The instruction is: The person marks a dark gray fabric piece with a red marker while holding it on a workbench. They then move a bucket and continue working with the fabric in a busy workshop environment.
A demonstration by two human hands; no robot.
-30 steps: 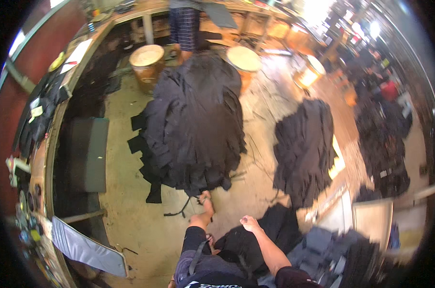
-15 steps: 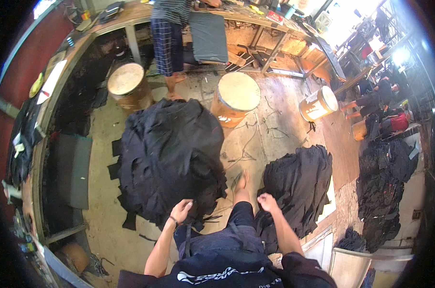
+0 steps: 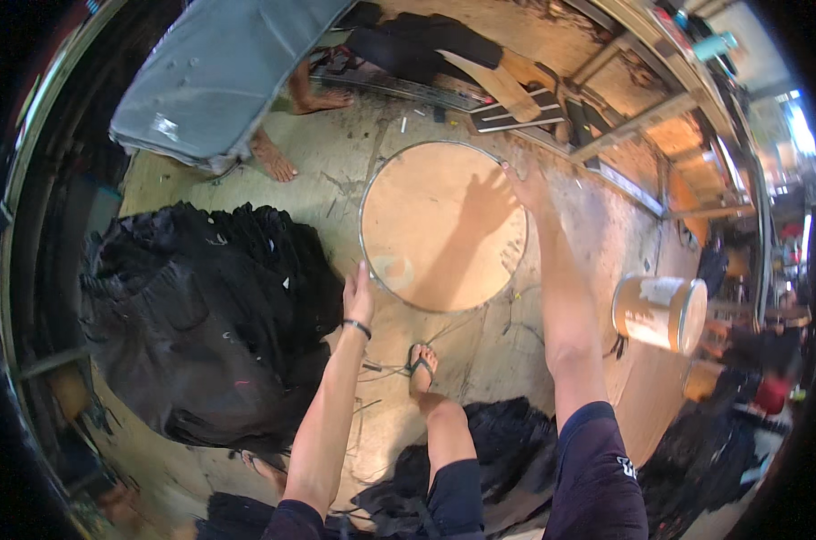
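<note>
A round drum point(image 3: 439, 234) with a pale tan top and a thin metal rim stands on the floor in front of me. My left hand point(image 3: 358, 301) is at its near left edge, fingers stretched out, touching or almost touching the rim. At the far right edge is my right hand point(image 3: 528, 187), slightly blurred, its fingers extended along the rim. The shadow of my right arm and spread fingers falls across the drum's top. Close by on the left lies a big pile of black cloth pieces point(image 3: 210, 333).
A person's bare feet point(image 3: 273, 155) are beyond the pile, beside a grey padded board point(image 3: 210, 76). A smaller drum point(image 3: 660, 313) stands to the right. More black cloth point(image 3: 507, 450) lies by my legs. Wooden bench framing point(image 3: 642, 121) runs along the far side.
I have stepped forward and my view has come closer to the middle drum. Both hands have moved from beside my body out to opposite sides of its rim.
</note>
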